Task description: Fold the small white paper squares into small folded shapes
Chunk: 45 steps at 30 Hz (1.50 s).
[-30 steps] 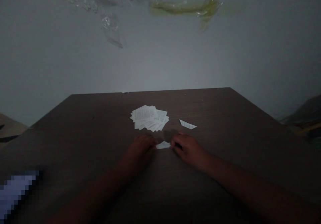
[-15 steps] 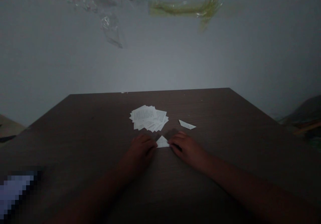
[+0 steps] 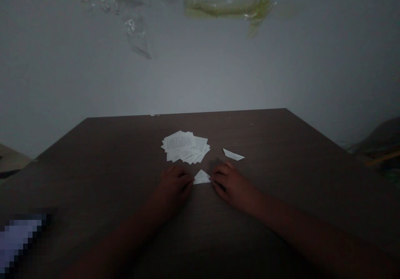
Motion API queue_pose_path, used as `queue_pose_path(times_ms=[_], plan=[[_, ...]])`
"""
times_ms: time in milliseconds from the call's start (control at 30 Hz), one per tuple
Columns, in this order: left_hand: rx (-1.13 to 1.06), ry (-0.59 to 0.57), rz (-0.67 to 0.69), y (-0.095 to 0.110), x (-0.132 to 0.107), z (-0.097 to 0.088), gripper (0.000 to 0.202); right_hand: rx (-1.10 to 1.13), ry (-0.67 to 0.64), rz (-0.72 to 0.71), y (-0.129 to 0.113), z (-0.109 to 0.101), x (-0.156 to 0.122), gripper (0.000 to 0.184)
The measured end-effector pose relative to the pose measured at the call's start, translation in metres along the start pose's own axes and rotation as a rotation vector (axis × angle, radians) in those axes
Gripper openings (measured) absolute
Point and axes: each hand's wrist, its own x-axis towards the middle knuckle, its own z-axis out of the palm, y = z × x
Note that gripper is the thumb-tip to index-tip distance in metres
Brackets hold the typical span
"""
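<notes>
A small white paper folded into a triangle (image 3: 201,177) lies on the dark wooden table (image 3: 281,145). My left hand (image 3: 173,186) rests at its left corner and my right hand (image 3: 231,184) at its right corner, fingers curled and pressing the paper's ends down against the table. Just beyond the hands sits a fanned pile of several printed paper slips (image 3: 185,146). To the right of that pile lies one folded paper piece (image 3: 233,155).
A pale wall rises behind the table, with clear plastic (image 3: 137,33) and a yellowish plastic bag (image 3: 231,4) hanging near the top. Dark objects (image 3: 381,145) lie beyond the table's right edge. A blurred-out patch (image 3: 21,237) sits at the lower left.
The paper between my hands went from a flat sliver to an upright-pointing triangle. Both hands stayed at its ends and barely shifted.
</notes>
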Motion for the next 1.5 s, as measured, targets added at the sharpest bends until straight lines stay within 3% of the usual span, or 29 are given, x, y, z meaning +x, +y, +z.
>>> queue_pose_path(times_ms=[167, 533, 667, 1000, 1500], plan=[[0.025, -0.039, 0.022, 0.008, -0.004, -0.013, 0.02, -0.058, -0.027, 0.028, -0.003, -0.004, -0.003, 0.017], [-0.116, -0.19, 0.368, 0.025, -0.009, -0.012, 0.025, -0.067, 0.012, 0.113, -0.003, -0.001, -0.003, 0.013], [-0.156, -0.175, 0.358, 0.024, -0.009, -0.011, 0.031, -0.064, -0.007, 0.134, -0.004, -0.001, -0.005, 0.016], [-0.202, -0.153, 0.262, 0.027, -0.009, -0.012, 0.039, -0.029, -0.112, 0.183, -0.02, -0.01, -0.01, 0.066], [-0.159, -0.165, 0.26, 0.017, -0.006, -0.008, 0.042, 0.116, -0.215, -0.028, -0.02, -0.016, -0.007, 0.065]])
